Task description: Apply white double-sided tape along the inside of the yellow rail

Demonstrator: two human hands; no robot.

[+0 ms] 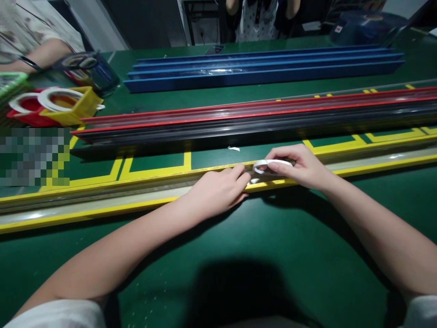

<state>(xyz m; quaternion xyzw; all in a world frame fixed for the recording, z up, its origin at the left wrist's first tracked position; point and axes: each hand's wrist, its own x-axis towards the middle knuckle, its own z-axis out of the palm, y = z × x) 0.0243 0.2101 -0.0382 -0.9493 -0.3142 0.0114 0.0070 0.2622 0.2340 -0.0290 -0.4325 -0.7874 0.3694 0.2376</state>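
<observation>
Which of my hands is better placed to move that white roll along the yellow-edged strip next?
Probably your right hand: it already holds the white roll at the yellow-edged strip. Your left hand rests on the strip close by, so it seems better suited to steadying.

- Cannot see either end of the yellow-edged channel (102, 198), both cropped.
- Cannot see the channel's stretch behind the left hand (220, 189).
- Cannot see the whole white tape roll (269, 161), partly covered by the right hand (302, 166) at the channel.
- Cannot read the tiny label (338, 29) far beyond the channel.
</observation>
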